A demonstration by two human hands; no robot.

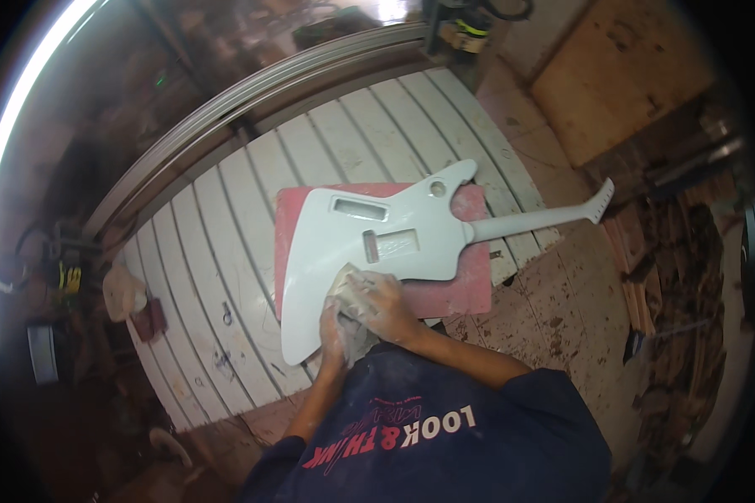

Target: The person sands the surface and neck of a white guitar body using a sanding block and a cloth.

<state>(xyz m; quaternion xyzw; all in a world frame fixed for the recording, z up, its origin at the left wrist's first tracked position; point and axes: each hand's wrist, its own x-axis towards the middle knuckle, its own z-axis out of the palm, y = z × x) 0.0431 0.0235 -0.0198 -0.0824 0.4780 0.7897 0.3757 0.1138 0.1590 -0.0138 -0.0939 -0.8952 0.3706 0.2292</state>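
A white electric guitar (310, 251), its body angular with recessed cavities, lies flat with its slim neck (528, 220) stretching right past the table edge. Both my hands meet at the body's near edge. Bent over a pale folded sheet, apparently sandpaper (344, 277), are the fingers of my right hand (382, 306), pressing it against that edge. Close beside it on the left, my left hand (334, 334) is closed, its fingertips up against the sheet; part of its grip is hidden. Whitish dust coats both hands.
Under the guitar lies a pink-red pad (445, 298) on a white slatted table (252, 184). A metal rail (252, 88) runs along the far side. At the left edge sit a beige rounded item (124, 293) and a dark red block (149, 320). Wood pieces (688, 335) are piled at right.
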